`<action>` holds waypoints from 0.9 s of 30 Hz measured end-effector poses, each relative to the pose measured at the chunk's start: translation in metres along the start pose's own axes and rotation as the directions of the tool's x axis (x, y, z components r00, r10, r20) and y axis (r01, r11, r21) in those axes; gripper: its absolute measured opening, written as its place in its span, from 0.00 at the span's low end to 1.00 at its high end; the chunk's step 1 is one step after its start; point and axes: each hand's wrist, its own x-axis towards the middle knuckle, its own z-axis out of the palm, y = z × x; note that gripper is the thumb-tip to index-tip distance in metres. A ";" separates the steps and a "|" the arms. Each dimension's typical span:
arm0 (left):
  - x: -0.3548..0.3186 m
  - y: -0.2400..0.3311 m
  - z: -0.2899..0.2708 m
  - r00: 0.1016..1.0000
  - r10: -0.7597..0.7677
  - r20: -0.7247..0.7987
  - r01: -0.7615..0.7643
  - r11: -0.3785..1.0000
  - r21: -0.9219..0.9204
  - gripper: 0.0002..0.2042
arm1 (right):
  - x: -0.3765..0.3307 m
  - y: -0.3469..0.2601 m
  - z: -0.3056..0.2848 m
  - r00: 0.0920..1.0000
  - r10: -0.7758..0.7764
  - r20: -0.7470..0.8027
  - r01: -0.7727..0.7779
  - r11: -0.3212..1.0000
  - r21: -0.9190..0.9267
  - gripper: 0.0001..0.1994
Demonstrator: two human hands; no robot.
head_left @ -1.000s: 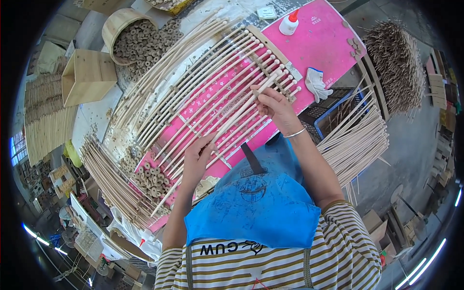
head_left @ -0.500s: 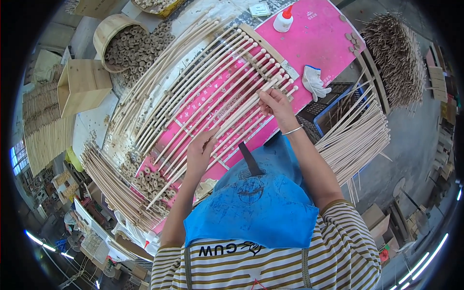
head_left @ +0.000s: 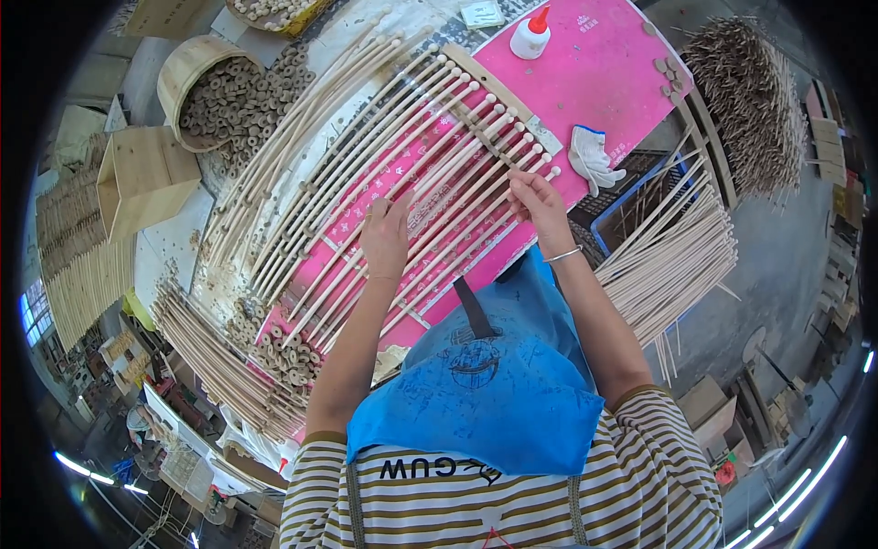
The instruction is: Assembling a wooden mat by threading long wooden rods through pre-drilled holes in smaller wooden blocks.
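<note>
Long pale wooden rods with round ball ends [head_left: 441, 178] lie slantwise, side by side, over a pink printed board [head_left: 585, 82]. A narrow wooden strip [head_left: 483, 137] crosses them near the ball ends. My left hand [head_left: 385, 240] rests over the middle of the row, its fingers closed on a rod. At the near end of the strip, my right hand [head_left: 541, 209] has thumb and fingers pinched together low among the rods. Its fingertips hide whatever is between them.
A tipped wooden bucket [head_left: 174, 87] spills brown rings [head_left: 242, 105] at the far left. A white glue bottle [head_left: 530, 38] with a red tip and a white glove [head_left: 594, 160] lie right of the rods. Bundled sticks [head_left: 677, 256] lean over a blue-rimmed crate [head_left: 622, 210].
The rods I was holding now lie in the row with the others. My left hand has moved farther away from me over the rods; my right hand has shifted slightly right and nearer.
</note>
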 end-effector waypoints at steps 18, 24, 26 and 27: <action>-0.009 0.003 -0.007 0.988 -0.095 0.124 0.103 0.993 -0.063 0.19 | 0.066 -0.013 0.042 0.997 0.047 -0.054 -0.050 0.998 -0.042 0.14; -0.010 0.003 -0.009 0.991 -0.082 0.108 0.089 0.994 -0.064 0.21 | 0.075 -0.004 0.042 0.994 0.009 -0.106 -0.016 0.998 -0.064 0.13; -0.010 0.003 -0.008 0.989 -0.091 0.119 0.099 0.993 -0.058 0.21 | 0.077 -0.003 0.041 0.994 0.011 -0.110 -0.019 0.997 -0.071 0.13; -0.010 0.001 -0.007 0.988 -0.095 0.122 0.103 0.993 -0.063 0.21 | 0.078 -0.003 0.041 0.993 0.011 -0.115 -0.020 0.997 -0.077 0.13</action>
